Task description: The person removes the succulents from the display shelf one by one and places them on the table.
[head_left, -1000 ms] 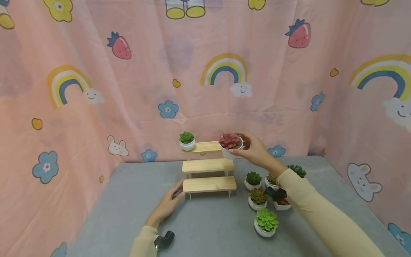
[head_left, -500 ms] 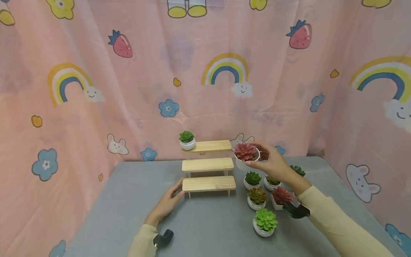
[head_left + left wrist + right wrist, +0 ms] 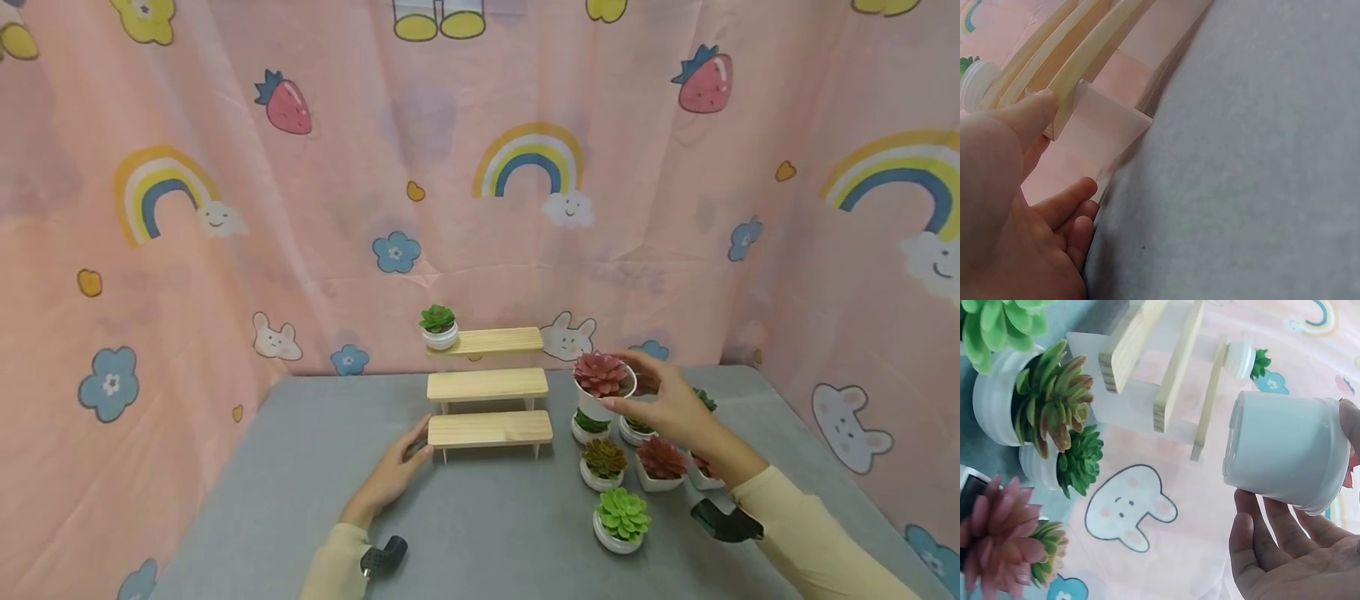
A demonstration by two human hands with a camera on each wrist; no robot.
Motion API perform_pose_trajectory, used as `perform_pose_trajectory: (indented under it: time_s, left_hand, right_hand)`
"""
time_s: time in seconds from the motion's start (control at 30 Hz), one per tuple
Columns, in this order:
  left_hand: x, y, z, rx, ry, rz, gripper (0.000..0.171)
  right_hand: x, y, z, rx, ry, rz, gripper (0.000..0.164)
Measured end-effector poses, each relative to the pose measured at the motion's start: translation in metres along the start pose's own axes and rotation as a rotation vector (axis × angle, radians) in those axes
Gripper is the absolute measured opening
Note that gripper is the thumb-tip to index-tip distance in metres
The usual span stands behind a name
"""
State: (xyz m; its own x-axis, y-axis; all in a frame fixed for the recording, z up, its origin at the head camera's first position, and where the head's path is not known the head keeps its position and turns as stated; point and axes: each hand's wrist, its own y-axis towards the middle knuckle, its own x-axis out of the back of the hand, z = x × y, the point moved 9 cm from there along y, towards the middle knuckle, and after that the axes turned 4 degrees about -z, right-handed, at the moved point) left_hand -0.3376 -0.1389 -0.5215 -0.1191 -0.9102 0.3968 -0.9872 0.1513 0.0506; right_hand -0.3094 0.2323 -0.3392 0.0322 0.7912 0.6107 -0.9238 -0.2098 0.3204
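My right hand [image 3: 667, 406] grips a white round pot with a red succulent [image 3: 600, 375] by its sides, in the air right of the stand. In the right wrist view the pot [image 3: 1288, 450] lies between thumb and fingers, most of its plant hidden. My left hand [image 3: 390, 477] holds the left end of the lowest wooden step of a three-tier display stand [image 3: 489, 429]. The left wrist view has the thumb on the step [image 3: 1088, 59], a finger below it and the others curled near the white side panel [image 3: 1100, 119]. A green succulent [image 3: 438, 323] stands on the top step's left end.
Several potted succulents stand on the grey table [image 3: 322, 433] right of the stand, among them a bright green one [image 3: 622, 518], a brownish one [image 3: 602, 461] and a red one [image 3: 662, 461]. A pink patterned curtain [image 3: 337, 192] hangs behind.
My right hand has carried the red succulent away from the top step, to the right and lower, over the potted plants. My left hand has stayed at the stand.
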Motion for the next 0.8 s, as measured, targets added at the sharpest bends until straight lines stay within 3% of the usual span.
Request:
perform_pose_trajectory:
  time_s: [0.17,0.4,0.6,0.8]
  left_hand:
    - [0.000,-0.001,0.000,0.004,-0.002,-0.003,0.062]
    - [0.001,0.000,-0.002,0.004,-0.005,-0.005,0.062]
    - [0.000,0.001,-0.002,0.006,0.000,0.001,0.062]
    - [0.000,0.001,0.000,-0.011,-0.001,0.008,0.062]
  right_hand:
    - [0.004,-0.014,-0.006,-0.008,0.032,-0.017,0.063]
    - [0.009,-0.033,-0.010,0.075,0.037,-0.063,0.060]
    - [0.017,-0.048,-0.019,0.055,0.016,-0.079,0.060]
    - [0.021,-0.061,-0.030,0.058,0.079,-0.090,0.060]
